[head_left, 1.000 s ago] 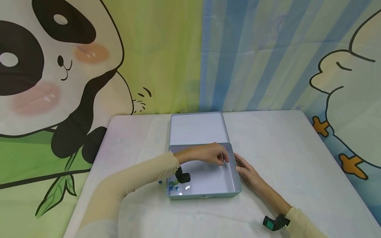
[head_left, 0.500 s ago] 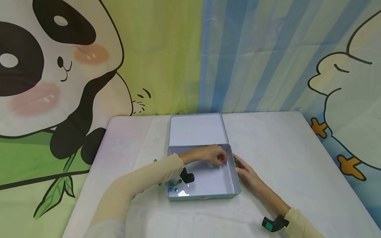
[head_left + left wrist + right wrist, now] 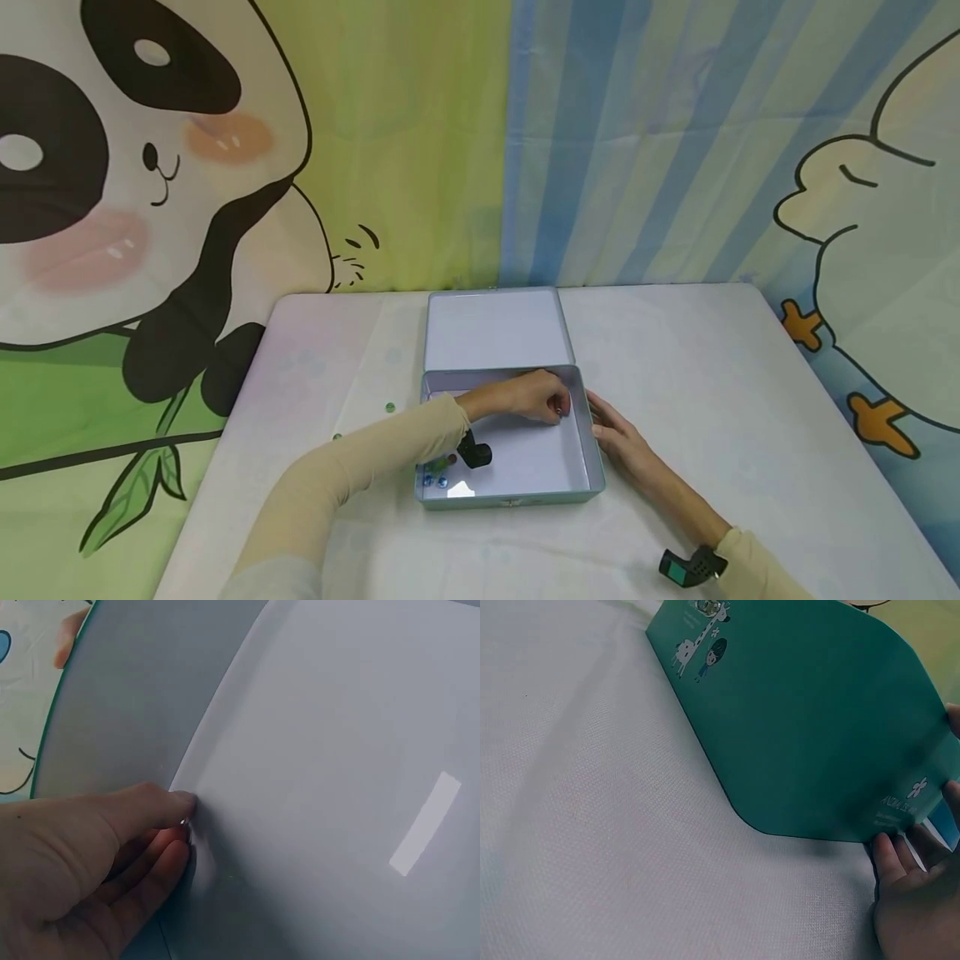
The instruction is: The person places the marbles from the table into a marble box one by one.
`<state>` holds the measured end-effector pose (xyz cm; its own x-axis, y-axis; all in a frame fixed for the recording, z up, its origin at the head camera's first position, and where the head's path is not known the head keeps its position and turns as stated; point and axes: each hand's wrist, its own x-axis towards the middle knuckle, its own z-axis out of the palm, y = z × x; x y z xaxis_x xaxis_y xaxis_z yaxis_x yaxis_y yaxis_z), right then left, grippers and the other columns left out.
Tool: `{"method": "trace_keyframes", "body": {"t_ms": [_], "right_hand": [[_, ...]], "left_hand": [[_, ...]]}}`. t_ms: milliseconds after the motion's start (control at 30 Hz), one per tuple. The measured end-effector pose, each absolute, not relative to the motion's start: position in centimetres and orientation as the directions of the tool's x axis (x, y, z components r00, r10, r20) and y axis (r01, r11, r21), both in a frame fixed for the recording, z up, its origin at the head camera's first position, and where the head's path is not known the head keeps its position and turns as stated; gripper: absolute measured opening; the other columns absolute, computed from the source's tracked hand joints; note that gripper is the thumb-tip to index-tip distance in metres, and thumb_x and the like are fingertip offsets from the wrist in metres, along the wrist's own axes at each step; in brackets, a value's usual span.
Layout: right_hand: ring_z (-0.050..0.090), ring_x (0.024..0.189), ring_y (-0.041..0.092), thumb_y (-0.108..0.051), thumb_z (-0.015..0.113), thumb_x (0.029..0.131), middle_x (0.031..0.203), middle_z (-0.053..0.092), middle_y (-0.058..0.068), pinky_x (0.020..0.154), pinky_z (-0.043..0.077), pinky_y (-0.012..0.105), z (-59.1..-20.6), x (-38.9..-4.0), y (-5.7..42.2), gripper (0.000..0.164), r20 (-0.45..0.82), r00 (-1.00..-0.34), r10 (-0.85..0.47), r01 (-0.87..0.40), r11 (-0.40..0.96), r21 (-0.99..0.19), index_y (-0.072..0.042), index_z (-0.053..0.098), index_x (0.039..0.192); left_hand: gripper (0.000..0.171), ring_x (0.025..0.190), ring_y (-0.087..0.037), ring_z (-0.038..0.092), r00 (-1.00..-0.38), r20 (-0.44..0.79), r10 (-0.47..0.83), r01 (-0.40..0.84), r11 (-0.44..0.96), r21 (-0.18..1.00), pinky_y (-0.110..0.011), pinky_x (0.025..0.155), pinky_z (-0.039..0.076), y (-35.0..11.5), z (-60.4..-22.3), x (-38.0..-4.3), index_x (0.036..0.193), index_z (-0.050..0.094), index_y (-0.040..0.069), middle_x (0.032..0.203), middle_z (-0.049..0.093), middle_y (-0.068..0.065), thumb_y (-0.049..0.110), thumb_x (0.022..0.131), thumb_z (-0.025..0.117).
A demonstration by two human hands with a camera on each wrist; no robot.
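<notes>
An open green tin box (image 3: pixel 547 497) sits on the table, its lid (image 3: pixel 495 329) folded back behind it. My left hand (image 3: pixel 536 396) reaches inside, near the right wall at the back. Its thumb and curled fingers pinch a tiny shiny piece, mostly hidden, that shows as a glint between them in the left wrist view. Blue glass marbles (image 3: pixel 442 482) and greenish ones lie in the box's front left corner, partly behind the wrist camera. Outside the right wall, my right hand (image 3: pixel 626 437) rests its extended fingers against the box, as the right wrist view also shows.
Green marbles (image 3: pixel 391 407) lie loose on the white table (image 3: pixel 675 350) left of the box, close to my left sleeve (image 3: pixel 375 450). A panda-printed cloth (image 3: pixel 405 150) hangs behind the table.
My left hand has shifted slightly down and left inside the box, still pinching. The left forearm has moved right, uncovering green marbles on the table. The right hand stays against the box.
</notes>
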<state>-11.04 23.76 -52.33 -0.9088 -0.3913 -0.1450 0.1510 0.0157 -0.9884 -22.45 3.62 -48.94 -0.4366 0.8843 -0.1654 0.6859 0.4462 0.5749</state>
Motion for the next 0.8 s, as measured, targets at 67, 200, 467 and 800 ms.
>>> {"method": "trace_keyframes", "body": {"t_ms": [67,200,467,800], "right_hand": [[0.008,0.146,0.049,-0.02,0.043,0.098,0.159,0.006,0.03,0.098,0.033,0.007,-52.29,-11.1,23.68,0.068,-0.148,-0.91,-0.387,0.153,0.018,-0.988,-0.004,0.009,0.155],[0.009,0.146,0.049,-0.02,0.043,0.098,0.159,0.007,0.03,0.099,0.034,0.008,-52.26,-11.14,23.53,0.068,-0.157,-0.909,-0.386,0.161,0.022,-0.987,-0.004,0.009,0.155],[0.008,0.145,0.051,-0.021,0.042,0.099,0.159,0.006,0.03,0.099,0.033,0.009,-52.02,-11.08,23.62,0.067,-0.146,-0.91,-0.388,0.148,0.025,-0.989,-0.005,0.009,0.155],[0.008,0.146,0.05,-0.022,0.043,0.099,0.159,0.005,0.03,0.099,0.033,0.007,-52.05,-10.9,23.74,0.069,-0.163,-0.908,-0.386,0.162,0.034,-0.986,-0.005,0.008,0.155]], "left_hand": [[0.012,0.077,0.0,0.058,-0.441,-0.163,0.883,0.694,0.45,0.561,-0.007,0.07,0.045,3.59,-49.07,-22.42,0.095,0.071,0.009,0.091,0.072,0.0,0.008,0.083,0.072],[0.013,0.079,-0.001,0.059,-0.442,-0.159,0.883,0.713,0.454,0.535,-0.007,0.07,0.044,3.5,-49.19,-22.31,0.096,0.071,0.009,0.092,0.071,0.0,0.01,0.083,0.072],[0.013,0.079,-0.002,0.059,-0.438,-0.131,0.889,0.742,0.44,0.505,-0.006,0.07,0.043,3.58,-49.16,-22.19,0.097,0.072,0.009,0.094,0.071,-0.001,0.01,0.084,0.072],[0.017,0.081,-0.003,0.057,-0.434,-0.138,0.89,0.769,0.446,0.458,-0.008,0.072,0.043,3.39,-48.86,-22.08,0.099,0.072,0.011,0.096,0.068,0.0,0.016,0.083,0.073]]}}
